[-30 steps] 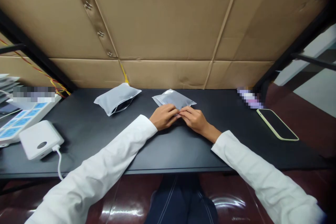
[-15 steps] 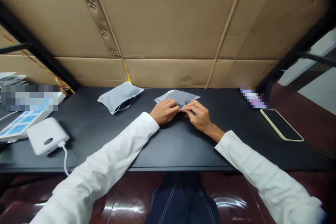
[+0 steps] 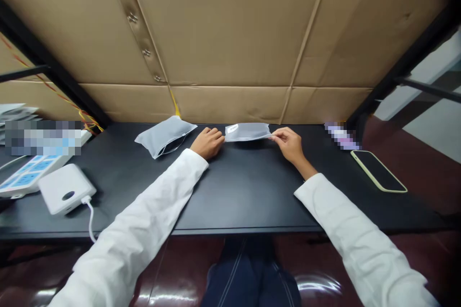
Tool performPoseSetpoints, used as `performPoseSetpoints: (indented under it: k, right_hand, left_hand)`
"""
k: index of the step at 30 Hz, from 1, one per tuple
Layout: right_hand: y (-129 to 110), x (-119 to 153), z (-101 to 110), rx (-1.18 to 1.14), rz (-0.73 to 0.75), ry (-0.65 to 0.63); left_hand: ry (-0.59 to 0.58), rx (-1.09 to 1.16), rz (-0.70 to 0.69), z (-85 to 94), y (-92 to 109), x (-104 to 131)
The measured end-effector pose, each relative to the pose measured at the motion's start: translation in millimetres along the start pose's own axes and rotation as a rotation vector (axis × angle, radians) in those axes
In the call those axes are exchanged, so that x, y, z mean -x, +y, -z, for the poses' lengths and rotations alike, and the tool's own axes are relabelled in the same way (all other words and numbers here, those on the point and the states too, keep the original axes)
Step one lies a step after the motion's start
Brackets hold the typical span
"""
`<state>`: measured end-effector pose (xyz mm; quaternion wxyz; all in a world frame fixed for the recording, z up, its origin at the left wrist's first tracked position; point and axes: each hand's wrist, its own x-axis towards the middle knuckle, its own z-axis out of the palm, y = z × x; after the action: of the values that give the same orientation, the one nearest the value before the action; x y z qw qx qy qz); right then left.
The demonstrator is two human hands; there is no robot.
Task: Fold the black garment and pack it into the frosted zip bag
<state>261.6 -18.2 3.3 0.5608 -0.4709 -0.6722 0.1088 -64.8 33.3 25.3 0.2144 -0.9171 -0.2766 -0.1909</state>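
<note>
I see the left hand [image 3: 208, 142] and right hand [image 3: 289, 143] each pinching one end of a flat translucent grey plastic pouch [image 3: 248, 131], stretched between them just above the black tabletop [image 3: 237, 192]. Step in hand, I judge: pulling the pouch taut. A second, fuller grey pouch [image 3: 163, 135] lies left of it. The next move calls for an even grip at both ends.

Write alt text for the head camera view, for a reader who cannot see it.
Two hands in white sleeves hold a flat grey pouch by its ends, the left hand at one end and the right hand at the other, over a black table. A second grey pouch lies to the left, a phone to the right, cardboard behind.
</note>
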Motion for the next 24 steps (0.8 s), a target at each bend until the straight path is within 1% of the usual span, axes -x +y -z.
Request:
performPoseSetpoints:
  k: [2, 4, 6, 8, 10, 12, 19, 22, 24]
  right_hand:
    - [11, 0, 9, 0.076, 0.032, -0.106]
    - [20, 1, 17, 0.219, 0.04, -0.143]
    - [27, 3, 21, 0.395, 0.003, -0.155]
    - [33, 4, 20, 0.553, -0.062, -0.227]
    - [37, 6, 17, 0.648, -0.115, -0.329]
    - [39, 7, 14, 0.697, -0.128, -0.394]
    - [42, 10, 12, 0.74, -0.088, -0.411]
    - [45, 13, 11, 0.734, -0.083, -0.424]
    - [47, 13, 11, 0.714, -0.087, -0.409]
  left_hand:
    - [-0.026, 0.118, 0.025, -3.1, -1, 5]
    - [-0.038, 0.263, 0.128, -8.0, -5, 12]
    - [-0.066, 0.357, 0.262, -14.3, -11, 18]
    - [-0.136, 0.391, 0.342, -20.8, -17, 23]
    - [-0.209, 0.405, 0.361, -25.9, -20, 25]
    - [-0.243, 0.419, 0.363, -28.8, -21, 25]
    - [-0.241, 0.396, 0.37, -31.7, -19, 25]
    - [-0.231, 0.391, 0.361, -33.7, -20, 26]
    - [-0.226, 0.394, 0.36, -34.3, -20, 26]
